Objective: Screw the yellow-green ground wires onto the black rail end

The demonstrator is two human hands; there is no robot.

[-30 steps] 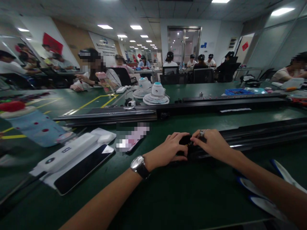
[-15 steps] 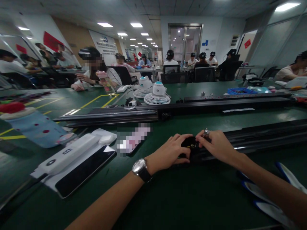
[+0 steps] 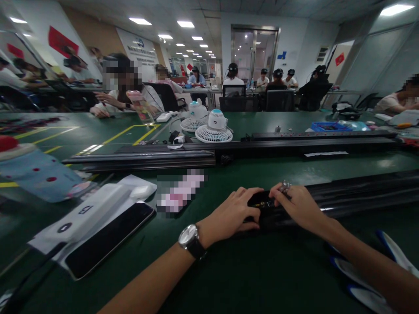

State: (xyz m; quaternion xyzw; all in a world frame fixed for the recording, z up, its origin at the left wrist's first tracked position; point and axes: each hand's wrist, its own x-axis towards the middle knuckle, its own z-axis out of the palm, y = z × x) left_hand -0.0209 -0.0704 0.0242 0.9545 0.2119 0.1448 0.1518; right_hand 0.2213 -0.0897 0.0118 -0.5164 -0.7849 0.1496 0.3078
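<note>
My left hand (image 3: pixel 234 213), with a watch on its wrist, grips the near end of a long black bar (image 3: pixel 353 192), thumb and fingers on either side of it. Small gold-coloured parts (image 3: pixel 262 204) show in the dark end between my hands. My right hand (image 3: pixel 297 203) is closed in a pinch just over that end, its fingertips around something too small to make out. A shiny silvery piece (image 3: pixel 285 186) shows at its fingers; whether this is a ring or a held part I cannot tell.
Left of my hands lie a black-screened phone (image 3: pixel 111 240), a white device (image 3: pixel 81 213) and a pink item (image 3: pixel 181 192). White-and-blue pieces (image 3: pixel 369 279) lie under my right forearm. More black bars (image 3: pixel 294 146) and two white fans (image 3: pixel 214 128) stand farther back. People sit beyond.
My right fingertips have shifted slightly right, and more of the gold-coloured parts shows. My left hand keeps its grip on the bar. The view has turned a little.
</note>
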